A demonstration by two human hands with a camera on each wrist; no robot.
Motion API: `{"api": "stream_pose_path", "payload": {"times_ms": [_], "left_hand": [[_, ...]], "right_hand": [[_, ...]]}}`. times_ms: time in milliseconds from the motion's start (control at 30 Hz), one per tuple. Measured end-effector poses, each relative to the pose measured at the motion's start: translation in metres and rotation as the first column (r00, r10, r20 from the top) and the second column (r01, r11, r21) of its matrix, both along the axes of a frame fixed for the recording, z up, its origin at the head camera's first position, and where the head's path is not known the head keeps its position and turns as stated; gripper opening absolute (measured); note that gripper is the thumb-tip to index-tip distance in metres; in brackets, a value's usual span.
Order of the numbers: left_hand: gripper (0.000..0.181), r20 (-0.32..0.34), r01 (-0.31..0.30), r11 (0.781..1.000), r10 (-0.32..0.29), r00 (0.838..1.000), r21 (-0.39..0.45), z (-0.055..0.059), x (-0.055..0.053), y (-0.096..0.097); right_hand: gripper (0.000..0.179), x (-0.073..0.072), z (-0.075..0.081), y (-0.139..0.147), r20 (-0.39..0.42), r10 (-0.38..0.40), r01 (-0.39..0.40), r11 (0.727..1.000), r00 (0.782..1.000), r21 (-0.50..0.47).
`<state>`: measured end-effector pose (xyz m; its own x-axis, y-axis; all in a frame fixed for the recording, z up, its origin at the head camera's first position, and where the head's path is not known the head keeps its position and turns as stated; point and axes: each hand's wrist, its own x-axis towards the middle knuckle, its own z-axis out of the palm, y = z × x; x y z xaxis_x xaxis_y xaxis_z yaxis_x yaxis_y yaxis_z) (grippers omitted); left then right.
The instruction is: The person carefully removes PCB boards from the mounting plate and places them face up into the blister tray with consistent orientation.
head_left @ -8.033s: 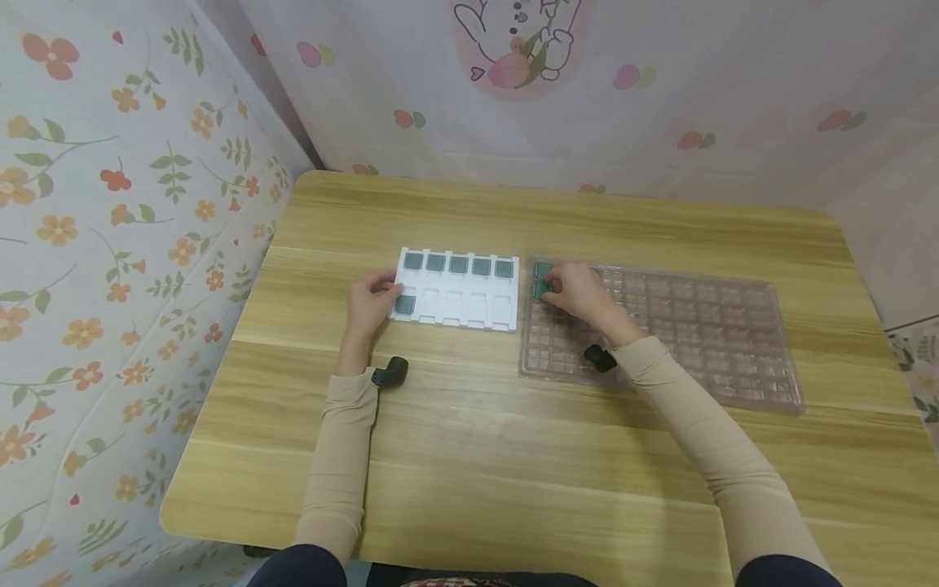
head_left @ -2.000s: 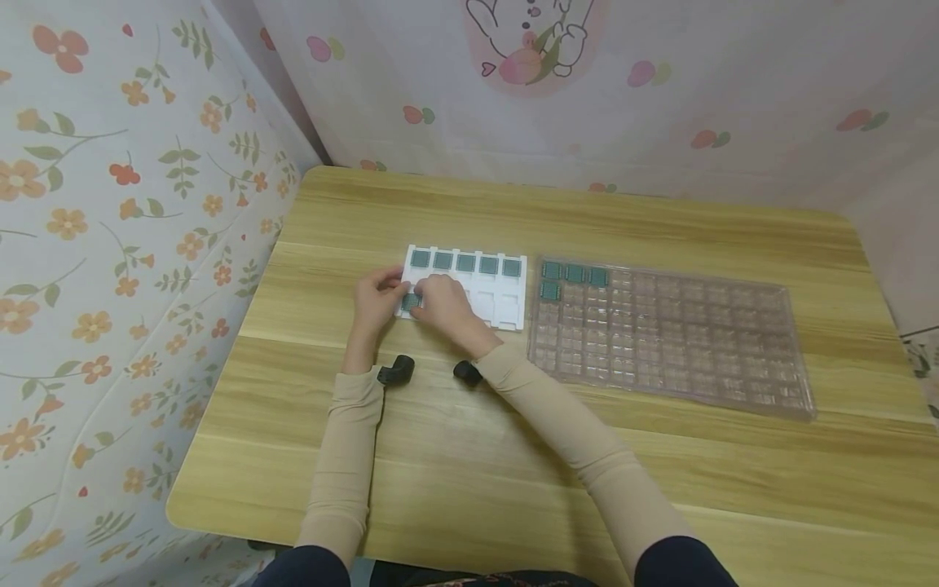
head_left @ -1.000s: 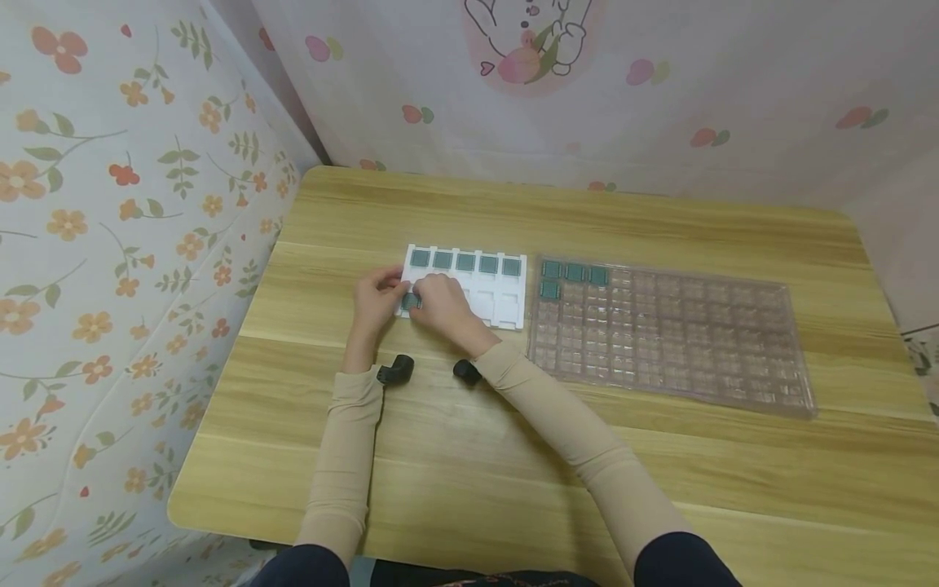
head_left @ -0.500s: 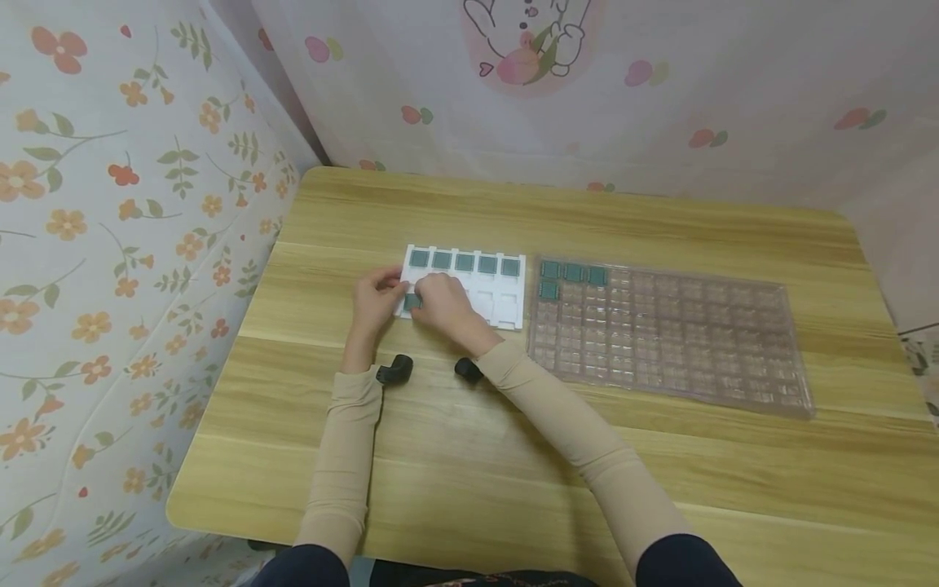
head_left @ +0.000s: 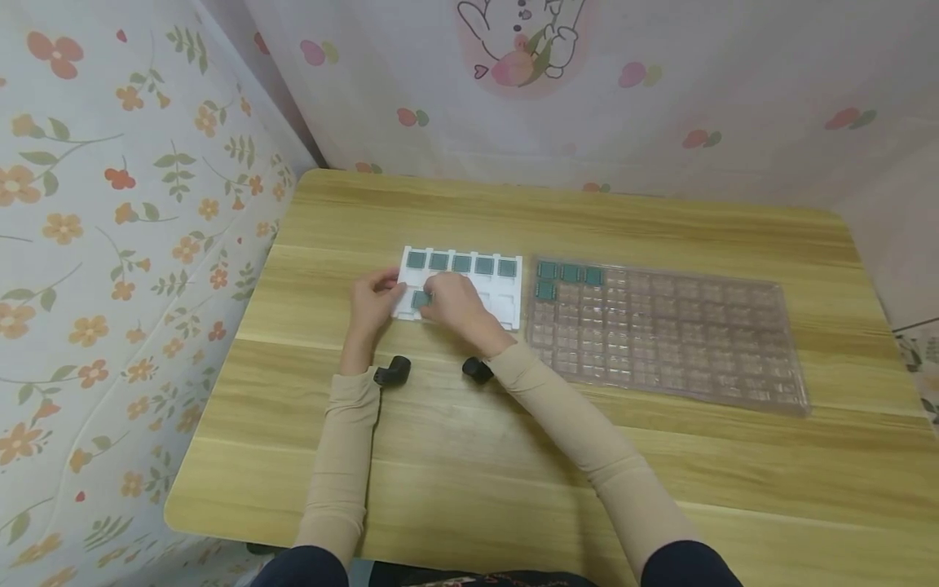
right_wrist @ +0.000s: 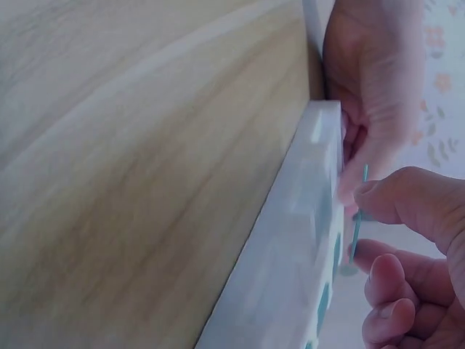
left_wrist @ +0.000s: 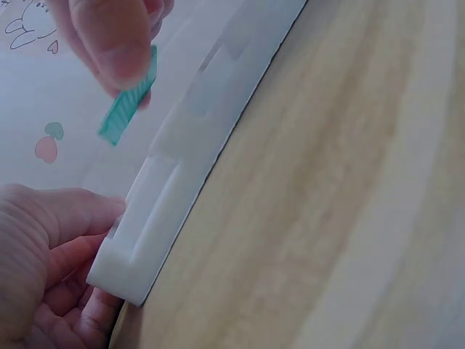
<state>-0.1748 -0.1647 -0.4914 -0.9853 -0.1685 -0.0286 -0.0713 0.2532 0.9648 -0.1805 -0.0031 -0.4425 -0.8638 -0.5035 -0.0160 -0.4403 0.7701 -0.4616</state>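
Observation:
A white tray (head_left: 508,314) with pockets lies left of centre in the head view. My left hand (head_left: 372,302) grips its left end, thumb on the edge and fingers curled beside it, as the left wrist view also shows. My right hand (head_left: 456,302) pinches a thin green square chip (head_left: 421,300) between thumb and fingers over the tray's near row. In the left wrist view the chip (left_wrist: 127,105) is tilted and clear of the tray. The right wrist view shows it edge-on between thumb and fingertip. Green chips (head_left: 461,262) fill the tray's far row.
A large clear plastic tray (head_left: 704,342) with many pockets lies to the right. Several green chips (head_left: 570,273) sit in its far left corner. Both trays lie on a wooden table (head_left: 455,456). Patterned curtains (head_left: 411,49) hang behind and at the left.
Eight seconds ago my right hand was at the clear tray. It then came to the white tray's near-left pocket and has now lifted the chip there, moving slightly right. My left hand stays put.

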Motion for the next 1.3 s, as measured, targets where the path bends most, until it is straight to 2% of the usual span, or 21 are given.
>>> {"api": "stream_pose_path", "payload": {"times_ms": [67,233,433,800,933,1100,1167,1300], "left_hand": [[0.032,0.004,0.002,1.000,-0.002,1.000,0.010,0.000,0.000,0.000],[0.032,0.015,0.007,1.000,-0.007,1.000,0.018,-0.002,0.000,-0.001],[0.031,0.014,-0.001,1.000,0.001,1.000,-0.006,-0.002,-0.001,0.000],[0.032,0.011,-0.004,1.000,0.004,1.000,-0.003,-0.002,0.000,0.001],[0.032,0.004,0.002,1.000,-0.002,1.000,-0.012,-0.001,0.001,0.000],[0.032,0.014,0.022,0.999,-0.022,1.000,-0.026,0.025,0.011,0.007],[0.033,0.032,0.026,0.999,-0.025,0.999,-0.026,0.032,0.013,0.009],[0.033,0.043,0.018,1.000,-0.017,0.999,-0.014,0.014,0.004,0.003]], "right_hand": [[0.014,-0.001,-0.001,0.003,0.014,-0.012,0.012,1.000,1.000,-0.012],[0.023,-0.001,-0.001,0.012,0.057,-0.030,0.032,0.998,0.998,-0.044],[0.029,-0.001,0.002,0.025,0.052,-0.039,0.042,0.997,0.998,-0.062],[0.030,-0.002,0.011,0.049,0.068,-0.075,0.083,0.989,0.995,-0.118],[0.029,-0.002,0.011,0.057,0.060,-0.088,0.094,0.990,0.994,-0.109],[0.030,-0.004,0.012,0.067,0.065,-0.108,0.114,0.989,0.992,-0.096],[0.029,-0.005,0.012,0.071,0.035,-0.108,0.111,0.990,0.993,-0.082],[0.028,-0.006,0.012,0.081,-0.009,-0.108,0.107,0.991,0.994,-0.083]]}}
